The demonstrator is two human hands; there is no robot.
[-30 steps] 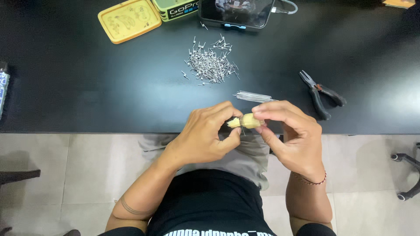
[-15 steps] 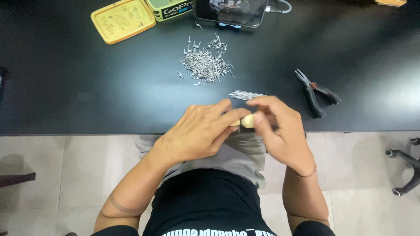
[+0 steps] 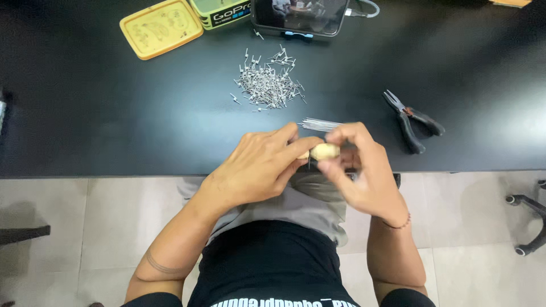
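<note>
Pale yellow rounded lump (image 3: 326,151) | pinched between left hand (image 3: 259,165) and right hand (image 3: 364,170) grips, rotated since earlier | loose silver pin pile (image 3: 267,85) at 12 o'clock, black-handled pliers (image 3: 412,122) at 2 on black surface (image 3: 114,113)

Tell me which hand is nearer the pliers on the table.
Right. The right hand is just left of the pliers, not touching; the left hand lies farther left, beyond it.

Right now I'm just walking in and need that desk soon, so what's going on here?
A seated person is pinching a small pale yellowish piece between the fingers of both hands, the left hand and the right hand, at the near edge of the black table. Behind the hands lie a bundle of thin metal pins and a scattered heap of small metal bits. Black-handled pliers lie untouched to the right, and a yellow lid sits at the far left.
</note>
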